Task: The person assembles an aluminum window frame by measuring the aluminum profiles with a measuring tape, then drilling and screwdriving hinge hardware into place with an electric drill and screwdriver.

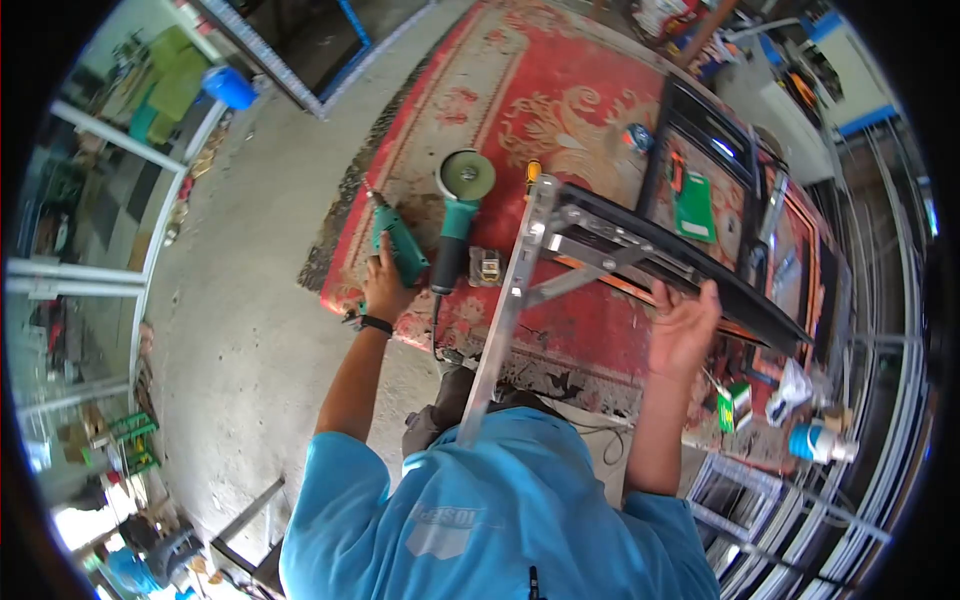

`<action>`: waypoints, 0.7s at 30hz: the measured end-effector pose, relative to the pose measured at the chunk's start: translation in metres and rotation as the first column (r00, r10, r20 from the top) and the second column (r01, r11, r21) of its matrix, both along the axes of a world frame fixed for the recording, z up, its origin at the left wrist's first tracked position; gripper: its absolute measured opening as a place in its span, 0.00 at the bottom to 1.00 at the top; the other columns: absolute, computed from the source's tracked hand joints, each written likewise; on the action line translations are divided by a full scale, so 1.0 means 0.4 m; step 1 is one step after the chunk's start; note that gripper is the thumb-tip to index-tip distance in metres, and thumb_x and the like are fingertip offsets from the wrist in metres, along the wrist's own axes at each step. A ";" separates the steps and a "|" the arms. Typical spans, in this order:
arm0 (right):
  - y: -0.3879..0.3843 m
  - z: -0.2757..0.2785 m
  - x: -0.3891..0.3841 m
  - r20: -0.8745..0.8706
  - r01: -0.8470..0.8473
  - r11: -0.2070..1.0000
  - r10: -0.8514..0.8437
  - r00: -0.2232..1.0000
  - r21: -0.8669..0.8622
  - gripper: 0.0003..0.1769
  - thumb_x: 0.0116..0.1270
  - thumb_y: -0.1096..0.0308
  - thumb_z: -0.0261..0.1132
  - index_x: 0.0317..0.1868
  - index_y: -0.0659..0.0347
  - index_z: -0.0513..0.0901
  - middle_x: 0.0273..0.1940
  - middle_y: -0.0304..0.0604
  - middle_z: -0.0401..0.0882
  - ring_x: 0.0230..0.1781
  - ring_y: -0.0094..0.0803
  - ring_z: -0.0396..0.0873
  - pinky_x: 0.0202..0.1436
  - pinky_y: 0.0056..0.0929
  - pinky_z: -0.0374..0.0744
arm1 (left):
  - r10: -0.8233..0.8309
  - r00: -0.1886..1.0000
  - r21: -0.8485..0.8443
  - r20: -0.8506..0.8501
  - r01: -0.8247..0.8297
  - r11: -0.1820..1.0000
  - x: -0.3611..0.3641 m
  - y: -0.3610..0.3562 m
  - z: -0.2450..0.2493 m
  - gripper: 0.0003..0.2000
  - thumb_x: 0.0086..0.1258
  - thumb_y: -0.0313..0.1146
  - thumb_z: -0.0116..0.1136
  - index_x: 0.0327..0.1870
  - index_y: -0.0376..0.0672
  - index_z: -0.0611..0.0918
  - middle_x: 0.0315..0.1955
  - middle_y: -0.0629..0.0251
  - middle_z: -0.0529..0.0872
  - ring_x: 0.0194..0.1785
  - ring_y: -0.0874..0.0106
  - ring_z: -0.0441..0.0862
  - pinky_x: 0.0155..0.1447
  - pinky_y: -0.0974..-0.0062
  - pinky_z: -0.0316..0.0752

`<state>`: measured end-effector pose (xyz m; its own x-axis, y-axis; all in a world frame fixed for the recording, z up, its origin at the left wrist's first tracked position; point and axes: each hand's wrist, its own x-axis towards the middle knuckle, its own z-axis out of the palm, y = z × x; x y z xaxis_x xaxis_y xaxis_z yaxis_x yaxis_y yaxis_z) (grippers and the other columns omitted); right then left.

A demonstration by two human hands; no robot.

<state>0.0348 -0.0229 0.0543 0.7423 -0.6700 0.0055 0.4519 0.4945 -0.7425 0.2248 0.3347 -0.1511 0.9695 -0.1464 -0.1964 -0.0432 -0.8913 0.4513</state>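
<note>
My left hand is wrapped on the rear of a green power drill, whose bit points away from me over the carpet. Just right of the drill lies a green angle grinder with its disc facing up. My right hand is palm up with fingers apart, fingertips right at the lower edge of a black frame bar. A metal hinge arm links this bar to a long silver bar, which slants down to my shirt.
A red patterned carpet covers the work surface. On it are a yellow-handled screwdriver, a tape measure, a green card-like piece and a larger black frame. Long metal profiles stand at right; glass doors are at left.
</note>
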 end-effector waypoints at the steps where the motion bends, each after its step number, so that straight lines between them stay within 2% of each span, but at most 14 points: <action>1: 0.023 0.006 0.005 -0.018 0.036 0.999 -0.037 0.999 -0.016 0.16 0.78 0.59 0.60 0.58 0.60 0.78 0.55 0.48 0.86 0.47 0.42 0.88 0.53 0.43 0.90 | 0.000 0.996 -0.091 -0.087 -0.008 0.996 0.009 0.002 0.030 0.68 0.45 0.31 0.84 0.83 0.46 0.40 0.65 0.38 0.72 0.63 0.43 0.77 0.67 0.53 0.75; 4: 0.012 -0.009 -0.003 -0.016 0.100 0.995 -0.100 0.995 -0.001 0.18 0.77 0.58 0.61 0.59 0.60 0.78 0.54 0.47 0.86 0.46 0.41 0.89 0.51 0.41 0.91 | -0.113 0.994 -0.256 -0.009 0.107 0.961 0.076 0.072 -0.074 0.64 0.47 0.25 0.81 0.83 0.44 0.42 0.66 0.42 0.73 0.61 0.51 0.80 0.65 0.59 0.77; 7: -0.017 -0.026 -0.036 -0.012 0.099 0.995 -0.099 0.995 0.009 0.18 0.77 0.58 0.61 0.60 0.60 0.78 0.53 0.47 0.86 0.46 0.41 0.89 0.50 0.41 0.91 | -0.177 0.982 -0.452 0.068 0.188 0.872 0.114 0.133 -0.001 0.54 0.55 0.30 0.73 0.83 0.50 0.49 0.60 0.41 0.77 0.59 0.47 0.82 0.56 0.55 0.81; 8: -0.032 -0.030 -0.039 -0.003 0.084 0.996 -0.084 0.996 0.004 0.18 0.77 0.58 0.61 0.60 0.60 0.78 0.53 0.47 0.86 0.46 0.41 0.89 0.50 0.41 0.91 | -0.183 0.979 -0.463 0.084 0.201 0.863 0.125 0.156 0.043 0.52 0.56 0.28 0.70 0.82 0.48 0.51 0.58 0.43 0.79 0.58 0.50 0.83 0.55 0.58 0.82; 10: -0.031 -0.047 -0.044 0.026 0.053 0.999 -0.053 0.998 0.004 0.18 0.78 0.58 0.60 0.59 0.61 0.78 0.53 0.49 0.87 0.47 0.42 0.89 0.50 0.42 0.91 | -0.189 0.975 -0.478 0.121 0.224 0.849 0.121 0.192 0.167 0.46 0.59 0.26 0.64 0.81 0.44 0.55 0.54 0.48 0.82 0.55 0.56 0.84 0.54 0.63 0.82; 12: -0.023 -0.042 -0.046 0.041 0.008 1.000 -0.008 0.999 0.004 0.17 0.78 0.59 0.60 0.59 0.61 0.78 0.52 0.50 0.87 0.47 0.42 0.89 0.51 0.43 0.91 | -0.077 0.996 -0.712 -0.048 0.020 0.702 0.033 0.198 0.359 0.38 0.63 0.25 0.61 0.77 0.37 0.62 0.51 0.53 0.85 0.52 0.63 0.86 0.50 0.70 0.81; 14: -0.019 -0.046 -0.061 0.036 -0.021 1.000 0.021 0.999 -0.001 0.17 0.79 0.61 0.58 0.59 0.64 0.78 0.52 0.53 0.86 0.48 0.46 0.89 0.50 0.44 0.91 | 0.048 0.998 -0.772 -0.032 -0.056 0.634 -0.104 0.184 0.549 0.32 0.65 0.25 0.61 0.71 0.33 0.67 0.53 0.52 0.85 0.49 0.69 0.85 0.47 0.75 0.80; 17: -0.014 -0.043 -0.082 -0.009 -0.090 0.996 0.089 0.996 -0.029 0.18 0.79 0.62 0.58 0.61 0.65 0.76 0.53 0.57 0.86 0.48 0.52 0.89 0.50 0.46 0.91 | 0.103 0.992 -0.727 0.079 -0.013 0.686 -0.256 0.185 0.767 0.28 0.66 0.29 0.65 0.67 0.31 0.71 0.51 0.51 0.86 0.47 0.69 0.86 0.45 0.76 0.80; 18: -0.019 -0.051 -0.093 0.001 -0.155 0.988 0.155 0.988 -0.022 0.19 0.78 0.64 0.59 0.65 0.62 0.73 0.58 0.56 0.83 0.49 0.51 0.88 0.51 0.45 0.91 | 0.137 0.985 -0.709 0.108 -0.020 0.705 -0.312 0.180 0.836 0.28 0.65 0.30 0.67 0.66 0.31 0.71 0.50 0.50 0.86 0.45 0.69 0.86 0.44 0.76 0.80; 20: -0.012 -0.067 -0.105 0.024 -0.182 0.983 0.182 0.983 -0.017 0.22 0.77 0.65 0.61 0.67 0.59 0.70 0.63 0.55 0.78 0.54 0.48 0.86 0.52 0.45 0.91 | 0.145 0.955 -0.702 0.259 0.083 0.707 -0.431 0.138 0.947 0.27 0.67 0.34 0.68 0.64 0.31 0.74 0.47 0.48 0.87 0.44 0.67 0.86 0.41 0.75 0.79; 21: -0.002 -0.062 -0.106 0.017 -0.159 0.986 0.160 0.987 -0.048 0.23 0.78 0.63 0.60 0.68 0.60 0.70 0.63 0.57 0.78 0.53 0.48 0.87 0.52 0.43 0.91 | 0.098 0.961 -0.636 0.258 0.093 0.766 -0.483 0.163 0.997 0.28 0.67 0.34 0.69 0.64 0.30 0.74 0.48 0.47 0.87 0.42 0.66 0.86 0.41 0.74 0.79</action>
<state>-0.0076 -0.0237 0.0295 0.8392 -0.5415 0.0500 0.3851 0.5268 -0.7578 0.0316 0.3998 0.2477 0.9693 -0.1420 0.2006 -0.2416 -0.4007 0.8838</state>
